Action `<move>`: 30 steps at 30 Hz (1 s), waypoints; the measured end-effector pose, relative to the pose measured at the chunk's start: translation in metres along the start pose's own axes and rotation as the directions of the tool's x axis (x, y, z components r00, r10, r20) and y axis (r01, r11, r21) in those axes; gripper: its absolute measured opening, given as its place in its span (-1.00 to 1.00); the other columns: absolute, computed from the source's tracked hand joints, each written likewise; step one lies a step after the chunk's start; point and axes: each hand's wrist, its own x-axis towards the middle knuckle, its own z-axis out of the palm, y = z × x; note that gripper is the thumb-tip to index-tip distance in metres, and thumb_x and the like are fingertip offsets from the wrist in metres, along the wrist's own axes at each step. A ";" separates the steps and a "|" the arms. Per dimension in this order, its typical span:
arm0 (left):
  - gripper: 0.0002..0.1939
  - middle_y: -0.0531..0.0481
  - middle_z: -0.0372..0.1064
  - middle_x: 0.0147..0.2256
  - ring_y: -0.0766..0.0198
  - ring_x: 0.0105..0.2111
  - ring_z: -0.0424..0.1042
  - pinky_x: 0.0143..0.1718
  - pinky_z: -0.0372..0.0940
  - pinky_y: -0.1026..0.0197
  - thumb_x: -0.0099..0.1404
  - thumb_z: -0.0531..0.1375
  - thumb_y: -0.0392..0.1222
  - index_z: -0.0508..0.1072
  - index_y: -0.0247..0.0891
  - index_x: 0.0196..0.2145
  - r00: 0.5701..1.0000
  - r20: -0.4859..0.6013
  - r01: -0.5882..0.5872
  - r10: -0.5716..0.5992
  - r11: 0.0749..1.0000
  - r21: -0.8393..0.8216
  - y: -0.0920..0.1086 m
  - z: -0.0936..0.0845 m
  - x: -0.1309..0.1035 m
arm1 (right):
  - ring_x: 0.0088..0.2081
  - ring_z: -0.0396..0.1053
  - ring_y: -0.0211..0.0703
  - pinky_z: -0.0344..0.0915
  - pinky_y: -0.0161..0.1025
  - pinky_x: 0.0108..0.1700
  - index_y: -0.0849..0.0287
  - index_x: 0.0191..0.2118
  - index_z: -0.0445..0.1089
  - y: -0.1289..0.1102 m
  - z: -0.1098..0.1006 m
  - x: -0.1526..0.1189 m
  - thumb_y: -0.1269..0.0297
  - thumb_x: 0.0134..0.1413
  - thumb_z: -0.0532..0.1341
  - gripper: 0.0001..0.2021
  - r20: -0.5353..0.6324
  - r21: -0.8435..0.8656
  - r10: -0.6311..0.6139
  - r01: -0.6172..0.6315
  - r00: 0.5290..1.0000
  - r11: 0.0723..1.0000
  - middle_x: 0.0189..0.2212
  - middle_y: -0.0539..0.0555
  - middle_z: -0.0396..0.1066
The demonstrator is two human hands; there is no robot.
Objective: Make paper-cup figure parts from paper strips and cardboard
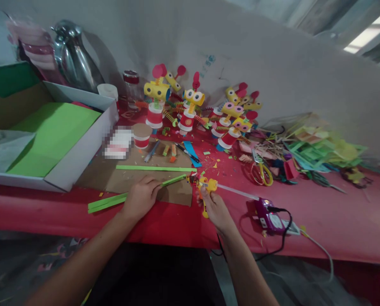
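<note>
My right hand point(215, 209) is wrapped round a yellow glue gun point(211, 185), with a clear glue stick point(237, 192) jutting from its back. The gun's nozzle points left, at the end of a green paper strip point(174, 180); whether they touch I cannot tell. Closed on that strip, my left hand point(142, 196) rests at the near edge of a brown cardboard sheet point(110, 180). More green strip point(107, 202) sticks out to the left beneath this hand. Another green paper strip point(154, 168) lies flat across the cardboard, just beyond my fingers.
Several paper-cup figures point(187, 121) with yellow heads stand along the wall. A white box point(91, 140) is at left, near a steel jug point(77, 59). Yellow-handled scissors point(263, 172), paper scraps point(317, 144) and a purple power strip point(269, 216) with cords lie at right. A paper cup point(142, 138) stands on the cardboard.
</note>
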 end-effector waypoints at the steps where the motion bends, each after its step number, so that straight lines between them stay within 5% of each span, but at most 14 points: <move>1: -0.84 -0.07 0.46 -0.29 0.15 -0.24 0.42 -0.17 0.35 0.11 0.30 0.14 -0.30 0.54 -0.27 -0.27 1.000 -0.003 0.002 -0.002 1.000 -0.003 0.000 0.000 0.000 | -0.46 0.35 -0.16 0.23 -0.27 -0.39 0.22 -0.43 0.37 -0.001 0.000 0.000 -0.31 0.04 0.02 -0.40 -0.005 -0.023 0.001 -0.002 1.000 1.000 -0.50 0.12 0.42; 16: -0.81 -0.09 0.45 -0.30 0.16 -0.26 0.42 -0.19 0.36 0.12 0.26 0.13 -0.33 0.53 -0.28 -0.24 0.999 -0.040 -0.024 0.023 0.999 -0.033 -0.001 0.000 0.000 | -0.50 0.31 -0.19 0.18 -0.30 -0.43 0.18 -0.51 0.32 -0.004 0.002 -0.001 -0.30 0.09 -0.03 -0.41 -0.001 -0.128 -0.031 0.031 1.000 0.991 -0.55 0.07 0.38; 30: -0.79 -0.14 0.44 -0.26 0.11 -0.21 0.42 -0.14 0.36 0.07 0.18 0.09 -0.40 0.49 -0.30 -0.27 1.000 0.007 -0.006 0.006 0.999 -0.032 0.002 -0.003 -0.001 | -0.48 0.30 -0.19 0.20 -0.30 -0.42 0.22 -0.42 0.39 -0.009 0.022 -0.010 -0.26 0.13 -0.03 -0.41 0.146 -0.102 -0.048 0.063 0.988 0.993 -0.55 0.06 0.35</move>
